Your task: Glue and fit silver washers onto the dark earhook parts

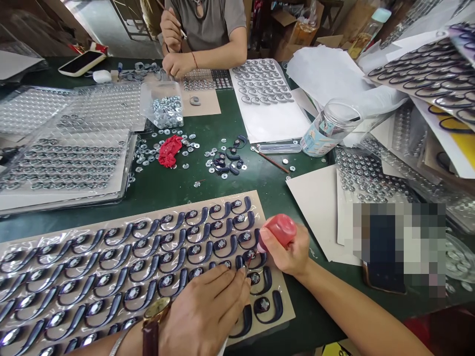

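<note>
My right hand (295, 254) grips a bottle (282, 228); I can't tell my left hand (208, 304)'s hold. Hooks (278, 300) lie laid out; what remains is unclear.

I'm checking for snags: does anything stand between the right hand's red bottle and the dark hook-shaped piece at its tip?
Nothing visible does: the red bottle in the right hand has its tip at the dark hook-shaped piece. The left hand lies close beside, not between.
</note>
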A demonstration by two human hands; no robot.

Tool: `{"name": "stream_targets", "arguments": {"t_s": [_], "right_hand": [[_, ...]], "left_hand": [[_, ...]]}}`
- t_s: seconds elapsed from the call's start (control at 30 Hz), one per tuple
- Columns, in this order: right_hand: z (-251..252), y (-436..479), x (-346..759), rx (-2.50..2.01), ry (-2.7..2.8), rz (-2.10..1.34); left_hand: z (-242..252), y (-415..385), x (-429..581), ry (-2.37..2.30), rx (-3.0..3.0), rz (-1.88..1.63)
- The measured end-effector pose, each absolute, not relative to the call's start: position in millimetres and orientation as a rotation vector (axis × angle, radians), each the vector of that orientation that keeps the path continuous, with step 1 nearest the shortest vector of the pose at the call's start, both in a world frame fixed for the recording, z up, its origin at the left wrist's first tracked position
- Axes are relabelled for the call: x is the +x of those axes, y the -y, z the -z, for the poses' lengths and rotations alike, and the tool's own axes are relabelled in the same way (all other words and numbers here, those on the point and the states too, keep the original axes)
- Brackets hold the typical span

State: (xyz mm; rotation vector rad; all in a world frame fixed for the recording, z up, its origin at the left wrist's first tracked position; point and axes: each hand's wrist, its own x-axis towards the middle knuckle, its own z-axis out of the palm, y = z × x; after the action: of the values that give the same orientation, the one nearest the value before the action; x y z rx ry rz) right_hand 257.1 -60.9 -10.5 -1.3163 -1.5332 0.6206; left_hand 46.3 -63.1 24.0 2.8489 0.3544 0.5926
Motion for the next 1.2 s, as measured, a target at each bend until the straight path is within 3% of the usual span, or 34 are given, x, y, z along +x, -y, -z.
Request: {"name": "stream_targets", "arguments": {"t_s": [0.3, 0.43, 0.57, 0.77, 1.2], "right_hand": [[15.5, 64.1, 253.8, -1.273, 1.567, -0.588], [10.0, 63.0, 255.4, -1.233, 1.348, -0.777], [-1.1, 50.1, 259.1, -1.241, 1.292, -0.919], [10.4, 34.2, 253.8, -1.244, 1.288, -0.809], [26.3, 32.1, 251.5, -1.246, 1.424, -0.733]], "left_hand": [[-19.6, 45.2, 41.4, -0.458, 2.373, -0.693], [-15.6, 43.5, 37.6, -0.520, 2.289, -0.697], [-15.8, 45.3, 35.1, -0.412, 2.410, -0.691], [-18.2, 38.1, 34.4, -0.339, 2.801, -0.691], [-8.8, 44.9, 40.8, -0.294, 2.980, -0.664]]}}
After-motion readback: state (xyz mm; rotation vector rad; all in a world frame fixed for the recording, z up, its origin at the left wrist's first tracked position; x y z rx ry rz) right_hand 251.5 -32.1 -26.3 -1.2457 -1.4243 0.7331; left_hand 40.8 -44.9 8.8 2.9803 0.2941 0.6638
